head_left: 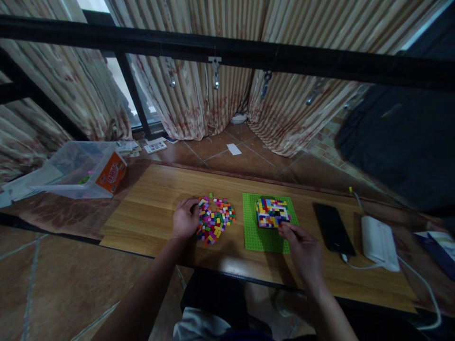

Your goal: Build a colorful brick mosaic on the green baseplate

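Observation:
A loose pile of small multicoloured toy bricks (215,221) lies on the wooden board. My left hand (186,217) rests at the pile's left edge, fingers curled in against the bricks; whether anything is in them is hidden. Right of the pile is a green studded baseplate (253,237). On it stands a low, blocky brick build (272,212) in mixed colours, with a dark gap in its top. At the build's front right corner, my right hand (304,244) pinches what looks like a small reddish toy brick (280,226) between thumb and fingers.
A black phone (334,228) and a white power bank (380,242) with cables lie on the right. At the far left stands a clear plastic bin (80,173) with an orange label. A dark metal rail (227,47) with hanging clips crosses in front of striped curtains (199,104).

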Demonstrator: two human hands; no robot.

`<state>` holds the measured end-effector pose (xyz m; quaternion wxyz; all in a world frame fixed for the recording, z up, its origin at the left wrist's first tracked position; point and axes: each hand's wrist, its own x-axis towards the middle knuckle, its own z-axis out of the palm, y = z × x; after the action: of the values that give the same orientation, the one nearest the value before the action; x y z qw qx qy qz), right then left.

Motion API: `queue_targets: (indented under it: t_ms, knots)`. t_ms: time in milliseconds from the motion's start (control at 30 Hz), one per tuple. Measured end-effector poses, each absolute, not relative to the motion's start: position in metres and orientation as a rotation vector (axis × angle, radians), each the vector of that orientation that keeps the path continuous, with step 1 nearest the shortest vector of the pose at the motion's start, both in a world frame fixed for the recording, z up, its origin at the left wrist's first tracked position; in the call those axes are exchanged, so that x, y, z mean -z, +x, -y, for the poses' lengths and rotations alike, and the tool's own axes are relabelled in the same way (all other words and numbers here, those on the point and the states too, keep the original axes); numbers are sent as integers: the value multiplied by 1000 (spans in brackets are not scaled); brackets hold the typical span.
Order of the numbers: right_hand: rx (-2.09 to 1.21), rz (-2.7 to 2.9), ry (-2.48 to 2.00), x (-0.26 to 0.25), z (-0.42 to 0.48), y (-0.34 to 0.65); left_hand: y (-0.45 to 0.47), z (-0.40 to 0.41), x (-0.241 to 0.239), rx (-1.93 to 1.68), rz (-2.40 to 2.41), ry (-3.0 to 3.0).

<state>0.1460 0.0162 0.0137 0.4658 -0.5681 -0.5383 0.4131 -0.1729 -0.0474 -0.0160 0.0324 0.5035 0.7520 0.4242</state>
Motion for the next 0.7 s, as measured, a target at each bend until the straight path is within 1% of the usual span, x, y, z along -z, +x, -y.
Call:
queue_targets:
  t_ms: [133, 333, 500, 700]
  knots:
    - [-898, 1396, -1375, -16, -26, 157, -173, 47, 14, -1309, -2314, 1547]
    - [-681, 1616, -1296, -19, -45, 144, -174, 46, 16, -1291, -2313, 1543]
    - [-452, 1723, -1325, -8, -51, 128, -174, 47, 16, -1290, -2319, 1548]
    - [-285, 1767, -1286, 3, -53, 119, -174, 47, 16, -1297, -2328, 1538]
